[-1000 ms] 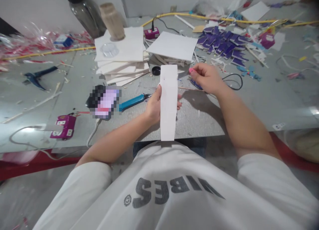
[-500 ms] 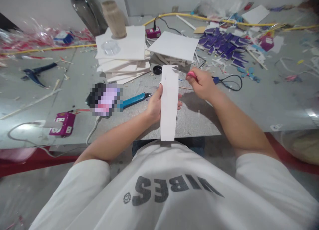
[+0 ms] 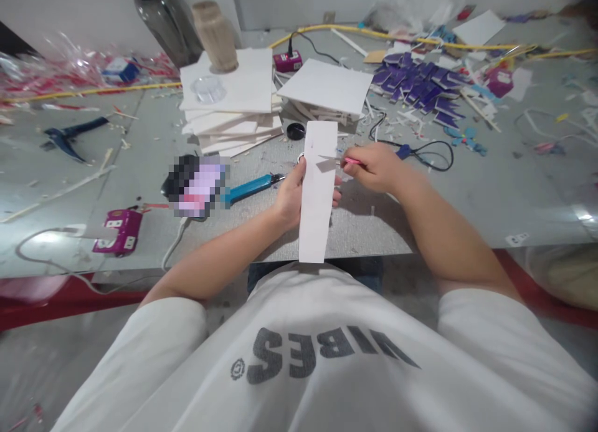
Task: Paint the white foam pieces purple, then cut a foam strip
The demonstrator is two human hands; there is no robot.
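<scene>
My left hand [image 3: 290, 198] is closed around a long white board strip [image 3: 317, 214], thumb at its left edge and fingertips showing past its right edge. The strip stands lengthwise before my chest, its lower end near the table's front edge. In my right hand [image 3: 374, 165] is a small pink-handled knife [image 3: 352, 161]. Its thin grey blade reaches left over the upper part of the strip; whether it touches the surface I cannot tell. A blue utility knife [image 3: 250, 189] lies just left of my left hand.
White board sheets [image 3: 228, 117] are stacked behind, with a brown cup [image 3: 215, 36] on top. Purple pieces [image 3: 420, 86] are heaped at the back right. A phone [image 3: 199, 186], a purple power adapter [image 3: 119, 232] and a dark cutter-like tool [image 3: 70, 136] lie leftward. A cable [image 3: 434, 156] loops at right.
My right hand has come down and slightly left, bringing the knife blade over the strip. The strip's top has tilted slightly right, while my left hand keeps its hold.
</scene>
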